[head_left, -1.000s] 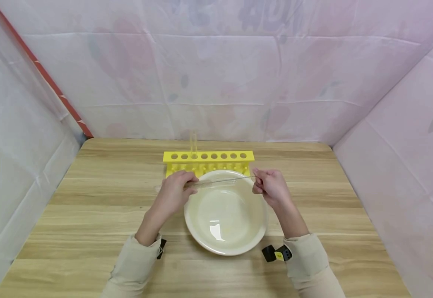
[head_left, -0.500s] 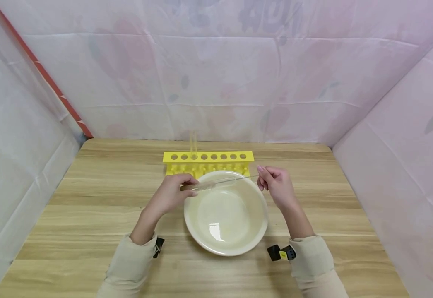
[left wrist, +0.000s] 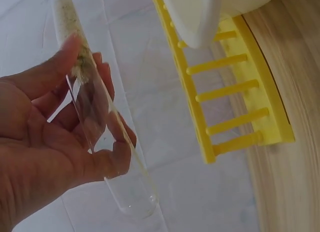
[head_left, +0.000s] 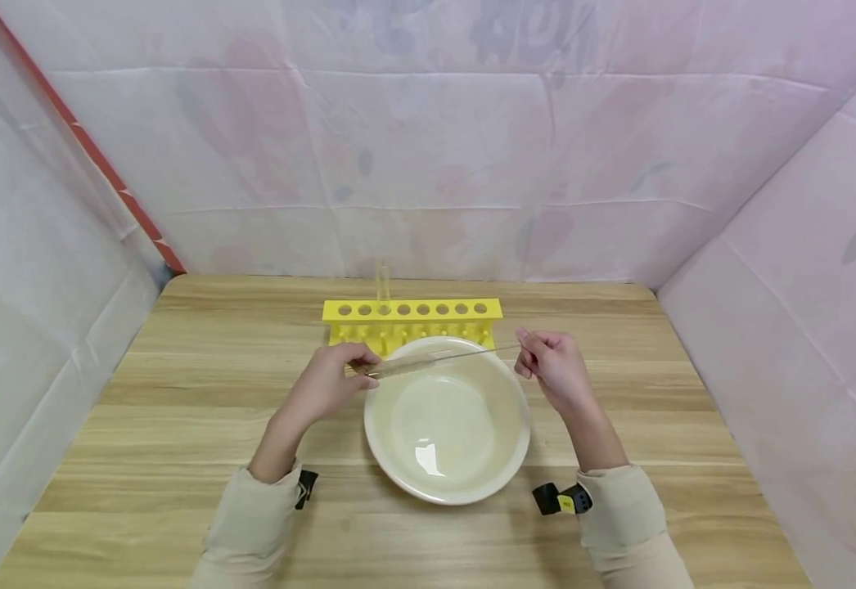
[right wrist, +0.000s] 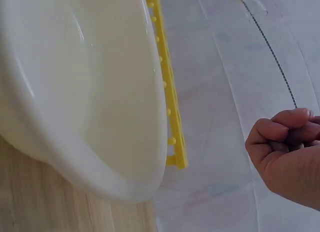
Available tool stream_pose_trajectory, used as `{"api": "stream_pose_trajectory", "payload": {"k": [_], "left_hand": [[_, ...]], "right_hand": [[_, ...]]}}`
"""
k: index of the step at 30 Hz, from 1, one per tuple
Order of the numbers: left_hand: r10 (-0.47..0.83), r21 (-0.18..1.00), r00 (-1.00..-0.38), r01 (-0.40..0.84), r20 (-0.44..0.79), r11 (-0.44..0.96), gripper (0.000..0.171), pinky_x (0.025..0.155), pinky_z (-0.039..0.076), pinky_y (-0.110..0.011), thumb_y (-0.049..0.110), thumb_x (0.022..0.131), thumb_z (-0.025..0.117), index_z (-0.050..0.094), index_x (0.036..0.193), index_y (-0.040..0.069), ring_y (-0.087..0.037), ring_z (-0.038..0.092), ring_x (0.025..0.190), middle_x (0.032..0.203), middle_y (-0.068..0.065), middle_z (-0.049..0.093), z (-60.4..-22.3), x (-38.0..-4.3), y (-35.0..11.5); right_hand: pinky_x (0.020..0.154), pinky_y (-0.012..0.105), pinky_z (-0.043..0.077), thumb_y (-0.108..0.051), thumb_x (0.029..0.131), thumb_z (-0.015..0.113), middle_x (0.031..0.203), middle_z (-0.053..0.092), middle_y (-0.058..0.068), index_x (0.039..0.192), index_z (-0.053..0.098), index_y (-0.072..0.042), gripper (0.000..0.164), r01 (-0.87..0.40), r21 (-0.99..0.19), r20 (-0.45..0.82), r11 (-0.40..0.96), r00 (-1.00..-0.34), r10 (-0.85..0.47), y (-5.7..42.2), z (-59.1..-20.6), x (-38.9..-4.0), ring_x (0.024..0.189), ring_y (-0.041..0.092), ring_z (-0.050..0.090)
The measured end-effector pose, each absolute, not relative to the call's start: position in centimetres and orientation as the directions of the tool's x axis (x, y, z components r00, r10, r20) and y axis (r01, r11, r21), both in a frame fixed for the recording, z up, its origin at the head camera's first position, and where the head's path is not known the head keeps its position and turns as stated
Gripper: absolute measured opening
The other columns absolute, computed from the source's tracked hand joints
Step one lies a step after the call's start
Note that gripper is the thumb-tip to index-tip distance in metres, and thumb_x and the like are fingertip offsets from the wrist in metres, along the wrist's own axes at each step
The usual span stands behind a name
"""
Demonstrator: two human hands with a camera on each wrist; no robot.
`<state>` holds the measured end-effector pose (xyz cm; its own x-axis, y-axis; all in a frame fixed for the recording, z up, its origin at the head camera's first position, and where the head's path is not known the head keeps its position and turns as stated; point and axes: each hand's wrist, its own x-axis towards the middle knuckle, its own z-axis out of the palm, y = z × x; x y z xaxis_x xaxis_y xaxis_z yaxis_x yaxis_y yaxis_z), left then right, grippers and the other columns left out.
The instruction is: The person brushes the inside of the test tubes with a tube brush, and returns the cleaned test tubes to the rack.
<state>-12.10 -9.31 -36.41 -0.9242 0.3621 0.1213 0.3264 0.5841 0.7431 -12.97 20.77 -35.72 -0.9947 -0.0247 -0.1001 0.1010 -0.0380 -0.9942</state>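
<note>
My left hand grips a clear test tube between thumb and fingers, tilted above the basin. In the left wrist view, the pale bristles of a test tube brush lie inside the tube, and its rounded end sticks out below my fingers. My right hand pinches the brush's thin twisted wire handle, which runs out of the tube's mouth. The basin is cream-coloured and round, with a light reflection inside it.
Behind the basin stands a yellow test tube rack with a row of holes. Another clear test tube stands upright in it. A wooden table lies beneath, with pale fabric walls around it.
My right hand has moved a little to the right with the wire handle. My left hand has shifted slightly left with the tube.
</note>
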Motion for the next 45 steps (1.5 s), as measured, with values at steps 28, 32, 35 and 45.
{"api": "stream_pose_trajectory", "payload": {"k": [28, 32, 35, 45], "left_hand": [[0.398, 0.687, -0.911, 0.359, 0.111, 0.631, 0.016, 0.074, 0.05, -0.034, 0.002, 0.077, 0.071, 0.066, 0.091, 0.002, -0.019, 0.059, 0.081, 0.084, -0.005, 0.064, -36.6, -12.2, -10.1], [0.418, 0.719, -0.901, 0.364, 0.111, 0.593, 0.013, 0.072, 0.05, -0.034, 0.002, 0.076, 0.071, 0.067, 0.089, 0.001, -0.018, 0.059, 0.079, 0.083, -0.004, 0.064, -36.7, -12.3, -11.0], [0.441, 0.732, -0.892, 0.366, 0.1, 0.574, 0.012, 0.071, 0.05, -0.032, 0.002, 0.076, 0.071, 0.067, 0.087, 0.001, -0.017, 0.059, 0.076, 0.08, -0.003, 0.064, -36.8, -12.4, -11.7], [0.436, 0.719, -0.897, 0.351, 0.074, 0.6, 0.013, 0.073, 0.049, -0.034, 0.003, 0.076, 0.071, 0.067, 0.089, 0.0, -0.019, 0.059, 0.079, 0.083, -0.005, 0.065, -36.7, -12.3, -11.7]], "right_hand": [[0.047, 0.02, 0.032, 0.001, 0.094, 0.04, 0.053, 0.035, 0.001, 0.046, 0.036, -0.007, 0.048, 0.187, -0.972, -0.186, -0.143, -0.982, -0.024, 22.6, -35.7, -13.1, 0.042, 0.009, 0.033], [0.049, 0.021, 0.036, -0.006, 0.095, 0.045, 0.053, 0.038, 0.002, 0.051, 0.037, -0.002, 0.045, 0.051, -0.999, -0.051, 0.012, -0.999, -0.015, 22.7, -35.8, -12.8, 0.047, 0.011, 0.04], [0.051, 0.024, 0.038, -0.014, 0.095, 0.049, 0.051, 0.041, 0.002, 0.056, 0.04, 0.005, 0.044, -0.02, -0.988, 0.019, 0.154, -1.0, -0.008, 22.9, -36.0, -12.6, 0.048, 0.013, 0.044], [0.047, 0.022, 0.034, -0.003, 0.095, 0.045, 0.05, 0.034, 0.0, 0.047, 0.035, -0.007, 0.049, 0.164, -0.98, -0.162, -0.111, -0.986, -0.023, 23.1, -35.9, -12.9, 0.042, 0.01, 0.033]]}}
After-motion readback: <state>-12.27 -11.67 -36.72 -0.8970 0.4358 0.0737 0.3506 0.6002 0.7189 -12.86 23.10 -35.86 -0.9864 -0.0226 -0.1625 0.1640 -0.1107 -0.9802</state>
